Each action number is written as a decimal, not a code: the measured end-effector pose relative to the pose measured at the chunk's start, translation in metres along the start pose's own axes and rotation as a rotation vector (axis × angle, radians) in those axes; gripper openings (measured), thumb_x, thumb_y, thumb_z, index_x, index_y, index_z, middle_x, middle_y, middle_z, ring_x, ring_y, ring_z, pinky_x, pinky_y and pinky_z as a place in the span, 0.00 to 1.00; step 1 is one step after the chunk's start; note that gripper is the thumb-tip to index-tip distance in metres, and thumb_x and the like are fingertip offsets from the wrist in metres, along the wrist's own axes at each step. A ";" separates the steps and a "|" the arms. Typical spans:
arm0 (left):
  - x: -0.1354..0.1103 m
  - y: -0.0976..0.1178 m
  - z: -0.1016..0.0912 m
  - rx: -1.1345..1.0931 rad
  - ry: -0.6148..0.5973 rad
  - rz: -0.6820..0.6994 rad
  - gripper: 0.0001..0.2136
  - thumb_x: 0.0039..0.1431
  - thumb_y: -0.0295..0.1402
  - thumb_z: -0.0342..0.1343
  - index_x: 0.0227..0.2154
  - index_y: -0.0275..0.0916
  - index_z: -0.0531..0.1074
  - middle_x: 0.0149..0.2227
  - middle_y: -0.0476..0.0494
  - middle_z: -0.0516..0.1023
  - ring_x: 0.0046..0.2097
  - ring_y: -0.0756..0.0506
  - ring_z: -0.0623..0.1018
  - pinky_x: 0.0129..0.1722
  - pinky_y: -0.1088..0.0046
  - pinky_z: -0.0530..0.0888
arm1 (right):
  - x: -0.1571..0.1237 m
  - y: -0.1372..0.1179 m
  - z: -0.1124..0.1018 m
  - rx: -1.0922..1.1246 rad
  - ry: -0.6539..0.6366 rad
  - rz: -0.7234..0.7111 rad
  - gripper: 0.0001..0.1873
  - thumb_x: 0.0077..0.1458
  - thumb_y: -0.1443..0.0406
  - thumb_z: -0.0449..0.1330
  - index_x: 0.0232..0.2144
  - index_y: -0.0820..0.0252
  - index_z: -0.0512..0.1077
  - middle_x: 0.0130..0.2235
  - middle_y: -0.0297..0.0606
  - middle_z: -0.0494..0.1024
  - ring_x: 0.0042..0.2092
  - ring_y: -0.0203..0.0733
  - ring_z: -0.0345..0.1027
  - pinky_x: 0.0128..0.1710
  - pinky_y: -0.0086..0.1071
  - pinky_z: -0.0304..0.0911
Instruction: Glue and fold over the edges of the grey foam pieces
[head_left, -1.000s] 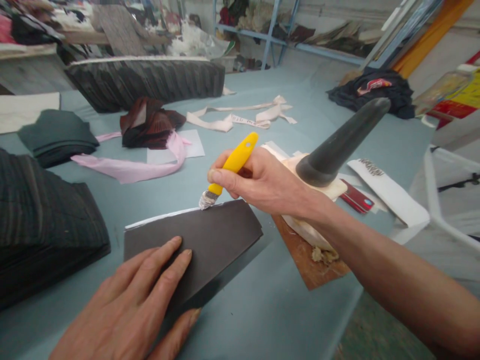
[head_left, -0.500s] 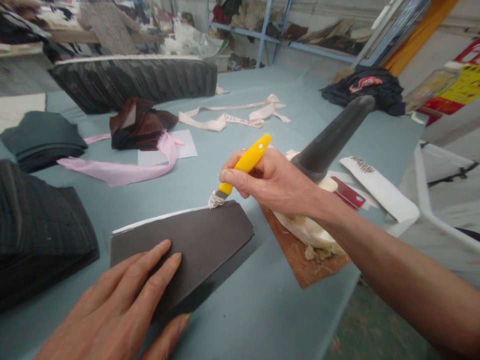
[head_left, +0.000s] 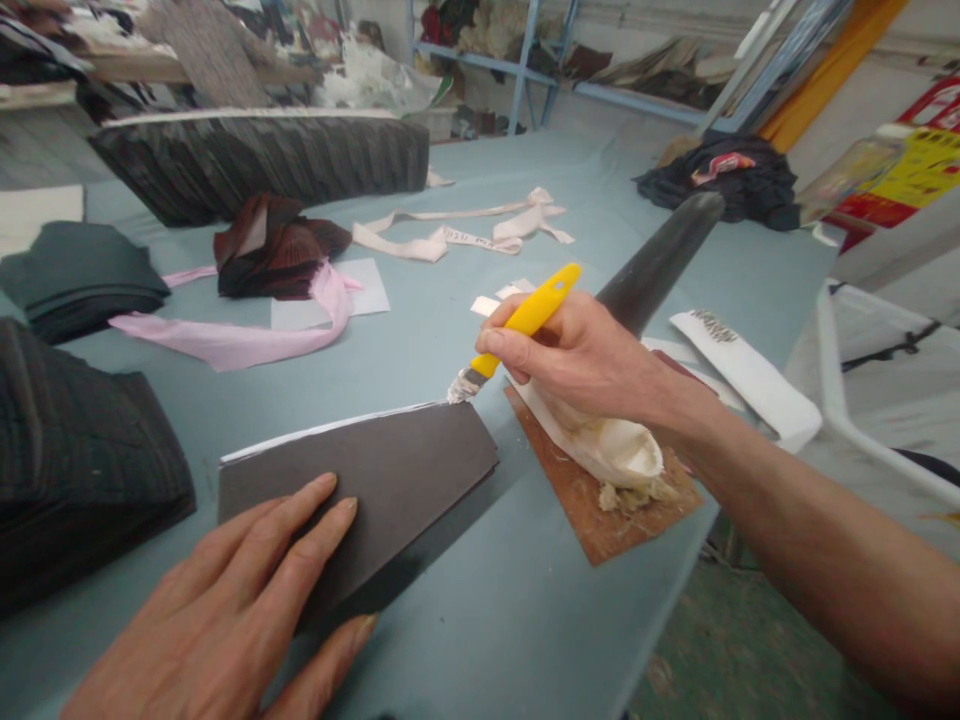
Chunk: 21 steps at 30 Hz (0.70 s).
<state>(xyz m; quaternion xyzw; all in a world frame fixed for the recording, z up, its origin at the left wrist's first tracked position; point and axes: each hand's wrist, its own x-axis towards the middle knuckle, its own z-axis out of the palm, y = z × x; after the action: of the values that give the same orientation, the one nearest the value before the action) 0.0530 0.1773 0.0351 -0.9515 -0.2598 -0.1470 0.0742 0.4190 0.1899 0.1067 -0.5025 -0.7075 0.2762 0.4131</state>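
In my right hand point(head_left: 577, 350) is a brush point(head_left: 525, 325) with a yellow handle, gripped like a pen. Its bristles are caked with white paste and touch the far edge of a dark grey flat panel point(head_left: 397, 470), close to its right corner. A white strip point(head_left: 322, 435) runs along that far edge. My left hand point(head_left: 232, 590) lies flat on the panel's near left part, fingers spread, thumb over the near side. Just right of the panel, a cream paste-crusted container point(head_left: 630, 455) rests on a brown board point(head_left: 585, 520), partly hidden behind my right hand and forearm.
Dark folded fabric point(head_left: 82, 460) stands at the left, with a long row of dark pieces point(head_left: 262, 160) behind. Pink cloth point(head_left: 247, 340) and pale straps point(head_left: 420, 240) lie farther back. A dark curved object point(head_left: 667, 255) rises beyond my right hand. A white-framed bin point(head_left: 832, 370) stands right.
My right hand has moved the brush rightward along the panel's far edge, to near its right corner. My left hand stays on the panel. The view has shifted slightly.
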 end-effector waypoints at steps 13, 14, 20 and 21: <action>0.002 0.007 -0.003 0.032 -0.092 -0.040 0.34 0.70 0.56 0.50 0.73 0.48 0.61 0.72 0.38 0.69 0.65 0.29 0.76 0.61 0.47 0.77 | 0.019 -0.022 0.037 0.062 0.078 -0.095 0.22 0.68 0.48 0.64 0.31 0.59 0.74 0.26 0.29 0.70 0.28 0.32 0.60 0.27 0.30 0.55; 0.003 0.008 -0.004 0.031 -0.093 -0.036 0.34 0.70 0.56 0.50 0.73 0.48 0.61 0.72 0.38 0.69 0.65 0.29 0.75 0.61 0.47 0.77 | 0.022 -0.022 0.044 0.079 0.065 -0.102 0.22 0.69 0.48 0.64 0.32 0.59 0.74 0.26 0.28 0.69 0.28 0.32 0.60 0.27 0.30 0.55; 0.003 0.012 -0.006 0.002 -0.087 -0.050 0.32 0.71 0.54 0.50 0.73 0.48 0.61 0.73 0.38 0.68 0.67 0.29 0.74 0.63 0.48 0.76 | 0.027 -0.025 0.057 0.029 -0.019 -0.024 0.22 0.70 0.48 0.62 0.32 0.60 0.74 0.24 0.27 0.67 0.27 0.31 0.57 0.27 0.31 0.51; 0.003 0.013 -0.006 -0.002 -0.084 -0.057 0.32 0.71 0.54 0.50 0.73 0.48 0.60 0.73 0.39 0.68 0.67 0.29 0.74 0.63 0.48 0.76 | 0.026 -0.025 0.055 0.008 -0.023 -0.010 0.22 0.70 0.49 0.62 0.32 0.60 0.74 0.25 0.27 0.67 0.27 0.31 0.57 0.27 0.31 0.50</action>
<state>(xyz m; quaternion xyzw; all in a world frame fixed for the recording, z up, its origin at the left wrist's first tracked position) 0.0607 0.1666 0.0411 -0.9491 -0.2896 -0.1091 0.0580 0.3555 0.2069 0.1068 -0.4940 -0.7136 0.2827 0.4086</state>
